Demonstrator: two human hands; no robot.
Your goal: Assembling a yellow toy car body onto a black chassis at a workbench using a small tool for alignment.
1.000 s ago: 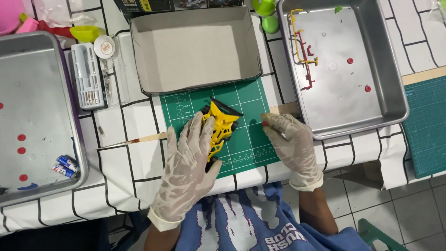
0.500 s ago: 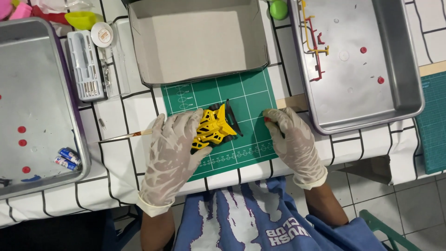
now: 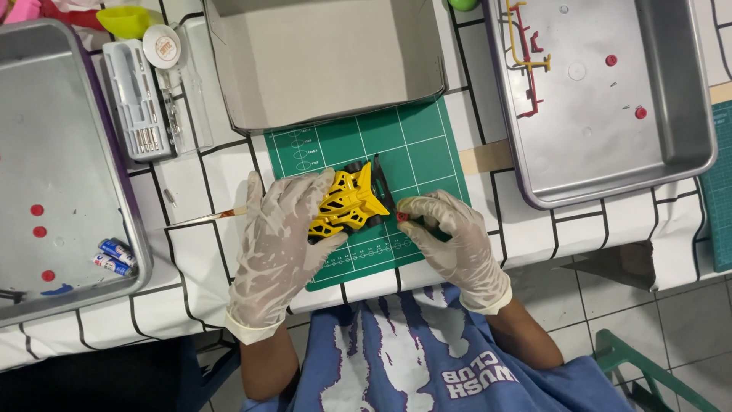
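Observation:
A yellow and black toy car (image 3: 348, 203) lies on a green cutting mat (image 3: 404, 145). My left hand (image 3: 276, 243), in a thin translucent glove, rests on the car's left side and holds it down. My right hand (image 3: 451, 238), gloved too, pinches a small red part (image 3: 402, 217) right at the car's right end, beside its black wheel. A thin wooden stick (image 3: 200, 218) pokes out from under my left hand to the left.
An open grey cardboard box (image 3: 324, 61) stands behind the mat. A metal tray (image 3: 690, 84) at the right holds red and yellow sprue pieces. Another metal tray (image 3: 114, 168) at the left holds red dots and two small batteries (image 3: 112, 256). A screwdriver set (image 3: 141, 99) lies between.
My right hand has moved left from the tray's edge to the car's right end, with a small red part in its fingertips. The left hand stays on the car.

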